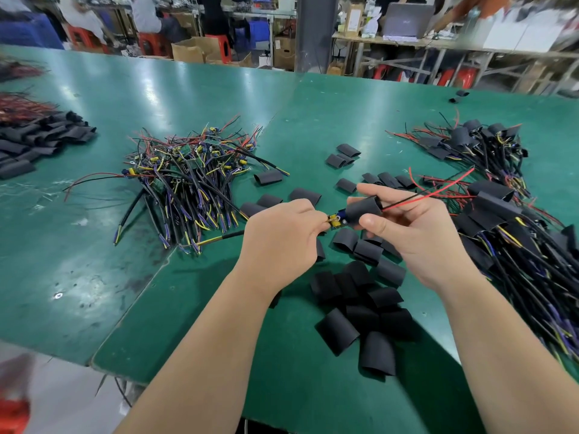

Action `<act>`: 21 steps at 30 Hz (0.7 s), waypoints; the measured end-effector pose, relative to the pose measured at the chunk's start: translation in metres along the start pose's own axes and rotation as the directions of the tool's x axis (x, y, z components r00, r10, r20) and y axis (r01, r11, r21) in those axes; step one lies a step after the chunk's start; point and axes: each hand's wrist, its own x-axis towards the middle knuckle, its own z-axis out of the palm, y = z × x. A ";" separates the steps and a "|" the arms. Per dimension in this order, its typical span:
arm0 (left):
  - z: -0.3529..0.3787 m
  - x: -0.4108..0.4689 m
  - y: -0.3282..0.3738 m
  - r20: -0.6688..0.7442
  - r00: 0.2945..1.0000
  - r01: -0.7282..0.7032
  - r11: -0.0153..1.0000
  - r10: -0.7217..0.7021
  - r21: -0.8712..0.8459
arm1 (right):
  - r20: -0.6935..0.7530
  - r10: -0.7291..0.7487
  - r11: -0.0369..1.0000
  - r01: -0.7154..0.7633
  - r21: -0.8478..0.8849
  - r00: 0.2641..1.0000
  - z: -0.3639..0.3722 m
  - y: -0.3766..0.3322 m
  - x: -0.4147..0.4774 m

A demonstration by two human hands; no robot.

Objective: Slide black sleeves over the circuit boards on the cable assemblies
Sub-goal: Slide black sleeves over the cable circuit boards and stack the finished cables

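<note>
Closest to the person, a heap of loose black sleeves (360, 311) lies on the green table (94, 277), some flat and some puffed open, touching and partly on top of each other. Just past the heap, two bare hands meet above the table. The left hand (282, 242) has its fingers curled in and pinches one end of a cable assembly, right by a small yellow part (334, 221) on it. The right hand (416, 233) has its thumb and fingers wrapped round one black sleeve (363, 209). This sleeve sits on the cable assembly, just beside the yellow part. How much of the circuit board is inside cannot be seen. A thin red wire and a black wire (438, 191) poke out of the sleeve's far end and point to the right. More single sleeves are dotted on the table around the hands. To the left sits a messy pile of bare cable assemblies (194, 180) with small green boards and many colored wires. To the right lies a long pile of cable assemblies with sleeves on (507, 239). Further away on the left edge is another bunch of black sleeves (34, 142). Behind the table are red stools (150, 42), brown boxes (194, 48) and a gray laptop (407, 20), all blurry
</note>
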 end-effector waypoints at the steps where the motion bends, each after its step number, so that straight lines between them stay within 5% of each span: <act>1: 0.000 0.000 0.001 -0.002 1.000 0.001 1.000 -0.001 0.007 | -0.011 0.005 1.000 -0.005 -0.004 1.000 0.000 0.001 0.000; 12: -0.001 0.001 0.009 0.042 0.988 0.152 0.985 -0.149 -0.078 | -0.060 0.056 0.991 -0.048 0.122 0.997 0.005 0.014 0.002; 18: 0.004 0.004 0.001 0.086 0.975 0.222 0.944 -0.207 -0.244 | -0.091 0.031 0.999 -0.031 0.006 0.995 0.007 0.012 0.002; 21: 0.003 0.005 -0.001 0.064 0.973 0.228 0.902 -0.220 -0.367 | -0.106 0.090 0.975 -0.066 0.211 0.990 0.008 0.010 0.002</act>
